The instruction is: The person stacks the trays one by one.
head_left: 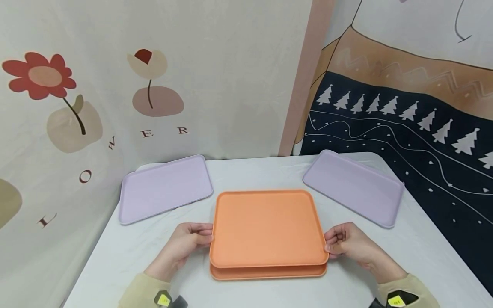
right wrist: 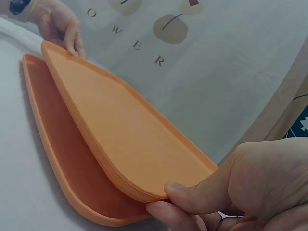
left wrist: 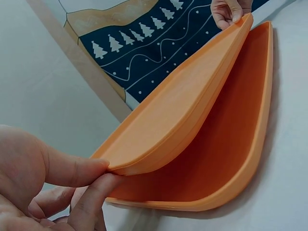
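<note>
Two rounded-rectangular orange trays share your white cloth-covered table: a lower orange tray resting on it, and a raised orange tray above. Beyond the lower tray, to its left and right, lie a pale purple rectangular tray and a second pale purple tray. Farther behind it hangs an off-white printed fabric sheet with flowers and letters; to its right, a navy, brown and white fabric with tree shapes. Your left hand and right hand pinch the raised tray's opposite ends. It hides most of the lower tray's floor; its lined rim is possibly two nested trays. Your sleeves are cut off.
</note>
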Available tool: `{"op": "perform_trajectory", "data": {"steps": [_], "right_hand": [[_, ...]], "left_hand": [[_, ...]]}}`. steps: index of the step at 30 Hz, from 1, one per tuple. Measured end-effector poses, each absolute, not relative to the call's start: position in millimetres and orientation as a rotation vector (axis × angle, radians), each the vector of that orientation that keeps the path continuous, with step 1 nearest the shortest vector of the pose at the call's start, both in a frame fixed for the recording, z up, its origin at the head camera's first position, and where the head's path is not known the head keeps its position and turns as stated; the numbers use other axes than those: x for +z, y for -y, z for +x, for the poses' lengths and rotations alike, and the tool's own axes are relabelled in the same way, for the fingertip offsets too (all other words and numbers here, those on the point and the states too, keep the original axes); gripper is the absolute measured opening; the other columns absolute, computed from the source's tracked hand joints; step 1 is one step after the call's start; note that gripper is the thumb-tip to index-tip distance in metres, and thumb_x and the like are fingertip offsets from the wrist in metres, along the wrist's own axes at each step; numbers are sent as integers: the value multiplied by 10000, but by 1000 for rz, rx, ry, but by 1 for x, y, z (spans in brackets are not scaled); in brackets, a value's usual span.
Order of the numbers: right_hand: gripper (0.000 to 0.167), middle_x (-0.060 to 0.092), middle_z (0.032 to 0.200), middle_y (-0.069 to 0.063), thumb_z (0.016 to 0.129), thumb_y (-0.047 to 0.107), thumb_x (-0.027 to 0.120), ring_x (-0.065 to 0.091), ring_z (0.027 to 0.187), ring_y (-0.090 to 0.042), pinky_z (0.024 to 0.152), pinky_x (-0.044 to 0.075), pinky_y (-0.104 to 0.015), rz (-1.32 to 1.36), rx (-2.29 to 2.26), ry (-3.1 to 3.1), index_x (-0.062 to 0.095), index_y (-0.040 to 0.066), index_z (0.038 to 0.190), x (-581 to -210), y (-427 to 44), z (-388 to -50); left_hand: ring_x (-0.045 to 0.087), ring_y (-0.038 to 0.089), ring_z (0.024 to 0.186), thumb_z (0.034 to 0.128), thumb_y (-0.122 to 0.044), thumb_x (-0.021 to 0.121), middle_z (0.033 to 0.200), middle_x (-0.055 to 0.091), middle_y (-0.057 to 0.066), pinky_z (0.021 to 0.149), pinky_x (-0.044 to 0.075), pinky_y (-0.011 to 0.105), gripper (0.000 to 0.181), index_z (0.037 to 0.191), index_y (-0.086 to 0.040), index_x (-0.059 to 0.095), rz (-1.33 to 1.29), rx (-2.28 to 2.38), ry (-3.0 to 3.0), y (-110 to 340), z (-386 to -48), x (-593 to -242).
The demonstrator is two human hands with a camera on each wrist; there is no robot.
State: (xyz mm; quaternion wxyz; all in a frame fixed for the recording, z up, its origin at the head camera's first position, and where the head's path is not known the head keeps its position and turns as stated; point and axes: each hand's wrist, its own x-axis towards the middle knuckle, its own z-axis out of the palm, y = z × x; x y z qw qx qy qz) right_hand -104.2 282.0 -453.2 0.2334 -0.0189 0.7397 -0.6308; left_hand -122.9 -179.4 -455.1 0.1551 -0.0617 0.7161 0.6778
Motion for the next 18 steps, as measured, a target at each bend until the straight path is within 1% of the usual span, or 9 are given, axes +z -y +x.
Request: {"op": "perform_trajectory", "data": {"steps": [10,18], "right_hand": [[214,662,873,-109,868,-146,709,696,779,-199,714,659,-331,-54,-1732,-2031,630,-177,1065,-459,-281,-101],[202,663,868,-108,859,-137,725,699,778,-197,718,659,-325,-55,-1738,-2008,642,-159,1042,-459,-278,-98]], "left_hand": [[730,149,861,860,164,694,979,761,122,781,647,293,406,1255,224,624,-203,1916,-2065,181,-120,-462],[740,165,859,838,156,716,998,766,150,792,649,304,412,1240,214,641,-229,1928,-2051,181,-116,-462]]}}
